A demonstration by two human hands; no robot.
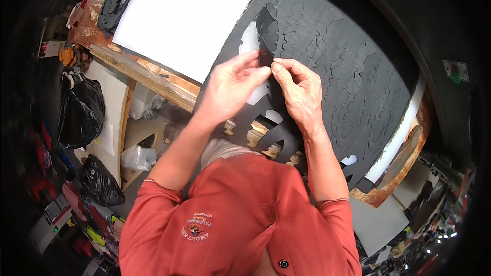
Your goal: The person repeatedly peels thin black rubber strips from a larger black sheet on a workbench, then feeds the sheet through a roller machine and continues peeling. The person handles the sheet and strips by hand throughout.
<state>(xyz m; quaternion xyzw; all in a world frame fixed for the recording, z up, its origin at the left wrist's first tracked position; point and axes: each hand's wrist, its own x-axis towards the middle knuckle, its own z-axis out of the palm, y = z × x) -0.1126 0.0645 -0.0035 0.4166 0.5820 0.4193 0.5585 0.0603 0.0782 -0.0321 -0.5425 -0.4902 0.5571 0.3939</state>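
Observation:
A black sheet [327,61], scored with rows of jagged-edged shapes, covers the work surface before me. Where shapes are gone from it, pale openings show along its left and near sides. Near its upper left, a narrow black cut piece [266,41] stands partly raised from the sheet. My right hand [300,89] pinches this piece at its near end between thumb and forefinger. Thumb and fingers of my left hand [230,87], slightly blurred, close on the piece from the other side. The fingertips of both hands almost meet, and the exact grip on the left is partly hidden.
A white board [189,15] lies left of the black sheet. Beyond it is a pile of black cut pieces [118,2]. A wooden rail [143,76] edges the bench. Black plastic bags [81,112] are at left, and a dark machine part [445,36] rises at right.

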